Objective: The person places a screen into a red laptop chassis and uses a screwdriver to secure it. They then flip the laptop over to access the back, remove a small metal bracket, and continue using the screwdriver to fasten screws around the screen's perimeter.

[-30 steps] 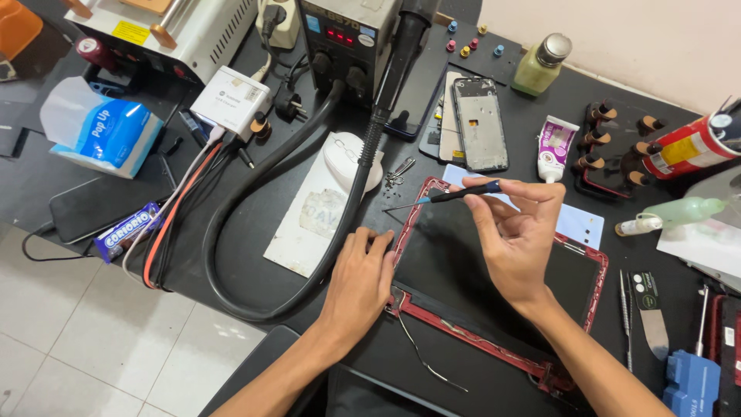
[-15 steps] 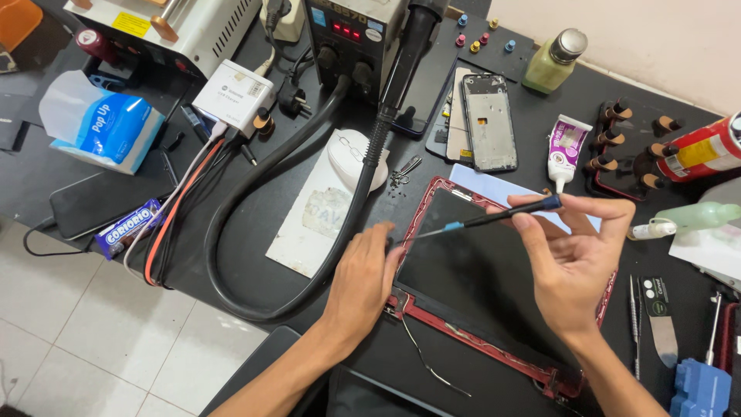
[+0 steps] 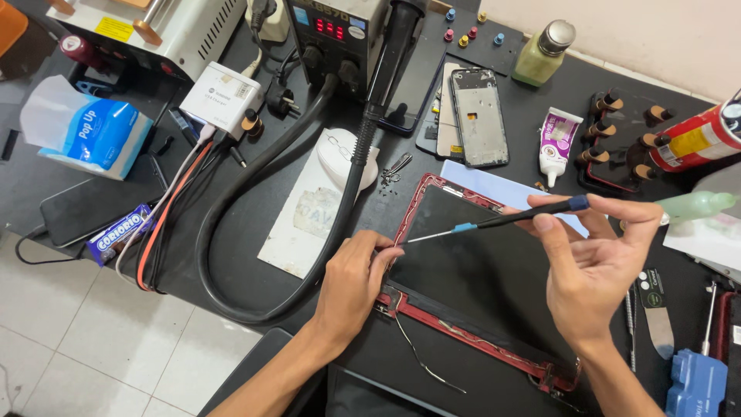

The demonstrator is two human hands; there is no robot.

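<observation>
Head view: the left hand (image 3: 351,282) presses fingertips on the red-framed screen panel (image 3: 471,270); the right hand (image 3: 598,259) pinches a slim screwdriver (image 3: 502,221), best kept low and steady.

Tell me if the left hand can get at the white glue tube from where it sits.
Probably not without shifting: the left hand rests at the red frame's near-left edge, while the white glue tube lies beyond its far side, and the right hand's screwdriver crosses between.

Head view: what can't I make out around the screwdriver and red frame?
- Screwdriver tip: too fine to tell whether it touches the left hand.
- Red frame left corner: hidden under the left hand.
- Frame's bottom right corner: covered by the right hand and forearm.
</observation>
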